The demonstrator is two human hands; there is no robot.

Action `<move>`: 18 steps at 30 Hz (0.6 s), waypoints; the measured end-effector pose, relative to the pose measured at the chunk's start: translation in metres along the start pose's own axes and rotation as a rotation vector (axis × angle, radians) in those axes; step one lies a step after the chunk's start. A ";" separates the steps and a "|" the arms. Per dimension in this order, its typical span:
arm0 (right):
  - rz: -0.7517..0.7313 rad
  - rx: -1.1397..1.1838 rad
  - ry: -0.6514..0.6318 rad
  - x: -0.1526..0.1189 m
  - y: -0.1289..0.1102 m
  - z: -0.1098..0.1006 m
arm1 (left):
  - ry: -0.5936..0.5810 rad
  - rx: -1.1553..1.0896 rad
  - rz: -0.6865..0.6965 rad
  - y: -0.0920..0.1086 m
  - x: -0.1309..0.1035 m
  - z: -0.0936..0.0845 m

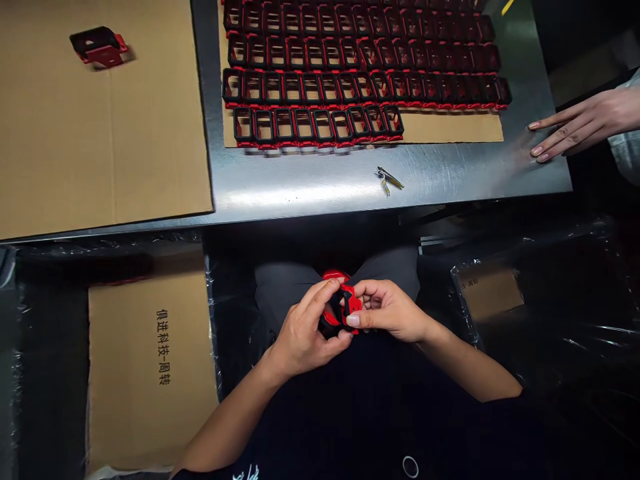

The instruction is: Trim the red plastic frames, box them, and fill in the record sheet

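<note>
A red-and-black frame [355, 303] is being held over the lap [287, 287]!
The left hand [304, 328] is clamping one side, the right hand [391, 309] is pinching the other; nail clippers [392, 178] are lying beyond on the metal table [300, 190].

Held piece [356, 304]: hard plastic by its look, smooth, with a light gloss.
Rows of frames [345, 104]: seem the same hard plastic, the rims rather matt.
Table [300, 190]: metal, smooth and shiny, finely scratched on its right part.
Large sheet [110, 133]: cardboard, matt, with a faint crease.
Clipper [391, 178]: looks like metal, partly shining.
Lower sheet [125, 360]: also cardboard, dull, printed on the surface.
Film [600, 332]: thin plastic, glossy and wrinkled.
Trousers [280, 287]: cloth, matt.
Shirt [350, 400]: dark cloth, without shine.
</note>
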State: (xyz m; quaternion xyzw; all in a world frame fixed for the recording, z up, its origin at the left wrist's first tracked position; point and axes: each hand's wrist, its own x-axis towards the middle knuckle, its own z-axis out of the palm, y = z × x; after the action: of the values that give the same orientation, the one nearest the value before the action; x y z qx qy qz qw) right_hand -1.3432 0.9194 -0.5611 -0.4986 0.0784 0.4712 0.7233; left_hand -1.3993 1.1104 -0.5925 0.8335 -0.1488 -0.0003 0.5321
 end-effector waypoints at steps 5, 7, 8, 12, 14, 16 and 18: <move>0.009 0.015 0.035 -0.001 0.001 -0.003 | -0.084 -0.205 -0.253 -0.003 0.000 -0.008; -0.005 0.025 0.032 -0.001 0.003 -0.004 | -0.147 -0.397 -0.443 -0.001 0.001 -0.012; -0.023 0.017 0.029 0.000 0.004 -0.004 | -0.181 -0.501 -0.547 0.000 0.002 -0.014; -0.204 -0.108 0.031 0.001 0.008 -0.006 | -0.224 -0.678 -0.783 0.008 0.006 -0.020; -0.305 -0.195 0.052 0.003 0.009 -0.007 | -0.156 -0.573 -0.713 0.012 0.007 -0.020; -0.375 -0.277 0.075 0.004 0.010 -0.007 | -0.080 -0.427 -0.597 0.014 0.007 -0.020; -0.435 -0.346 0.087 0.006 0.012 -0.007 | -0.023 -0.323 -0.501 0.016 0.007 -0.018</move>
State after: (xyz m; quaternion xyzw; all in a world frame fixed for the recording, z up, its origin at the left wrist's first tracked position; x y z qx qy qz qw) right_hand -1.3466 0.9182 -0.5755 -0.6395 -0.0811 0.2891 0.7077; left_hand -1.3932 1.1183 -0.5694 0.7489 0.0575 -0.1647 0.6393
